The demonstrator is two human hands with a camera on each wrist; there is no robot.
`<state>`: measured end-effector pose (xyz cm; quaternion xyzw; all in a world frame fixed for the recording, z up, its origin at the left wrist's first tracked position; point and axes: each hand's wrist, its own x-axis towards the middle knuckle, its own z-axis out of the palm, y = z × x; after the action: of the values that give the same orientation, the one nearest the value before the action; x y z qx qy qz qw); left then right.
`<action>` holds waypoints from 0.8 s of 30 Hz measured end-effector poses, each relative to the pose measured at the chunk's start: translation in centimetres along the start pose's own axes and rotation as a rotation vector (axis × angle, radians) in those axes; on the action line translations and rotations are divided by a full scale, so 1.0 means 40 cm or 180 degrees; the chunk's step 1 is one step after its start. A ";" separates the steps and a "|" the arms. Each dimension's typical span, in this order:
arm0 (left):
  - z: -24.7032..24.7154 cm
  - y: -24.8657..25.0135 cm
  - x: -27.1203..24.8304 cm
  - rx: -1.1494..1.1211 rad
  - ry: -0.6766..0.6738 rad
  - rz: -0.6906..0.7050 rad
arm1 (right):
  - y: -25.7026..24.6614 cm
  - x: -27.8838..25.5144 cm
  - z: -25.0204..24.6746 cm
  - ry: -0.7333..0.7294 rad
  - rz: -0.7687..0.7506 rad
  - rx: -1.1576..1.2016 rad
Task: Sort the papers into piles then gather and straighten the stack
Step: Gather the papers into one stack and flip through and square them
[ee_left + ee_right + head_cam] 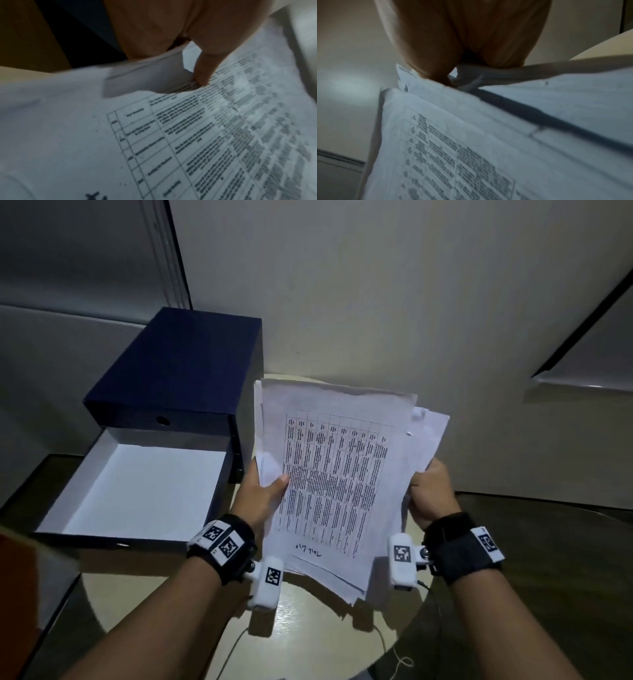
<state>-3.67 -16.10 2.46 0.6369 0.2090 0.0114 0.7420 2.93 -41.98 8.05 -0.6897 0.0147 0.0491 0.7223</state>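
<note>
paper sheets, the stack [339, 484], sit lifted above the round table [308, 621], uneven at the edges. your left hand [262, 494] and right hand [431, 491] each grip a side. you're gathering; next, tap the edges square.

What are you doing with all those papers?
A person holds a messy stack of papers above a round table. The left hand grips one side, the right hand the other. The sheets stick out unevenly, not yet straightened. Beside them, a dark blue box has its drawer open.
</note>
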 end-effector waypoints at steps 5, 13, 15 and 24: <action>-0.018 -0.006 -0.013 0.0091 0.0149 0.0215 | 0.013 -0.031 0.062 0.0013 -0.0230 0.0028; -0.028 -0.057 -0.065 0.0326 0.0302 0.0199 | 0.104 -0.109 0.095 -0.0415 0.0083 0.0211; -0.029 -0.061 -0.068 0.0348 0.0297 0.0237 | 0.127 -0.117 0.090 -0.0472 0.0079 0.0743; -0.065 -0.039 -0.043 0.0355 0.0135 0.0426 | 0.203 -0.125 0.015 -0.0783 0.0132 0.0270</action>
<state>-6.47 -14.45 1.22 0.6894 0.1819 0.0628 0.6984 -2.82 -41.26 0.43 -0.6468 -0.0577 0.1476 0.7460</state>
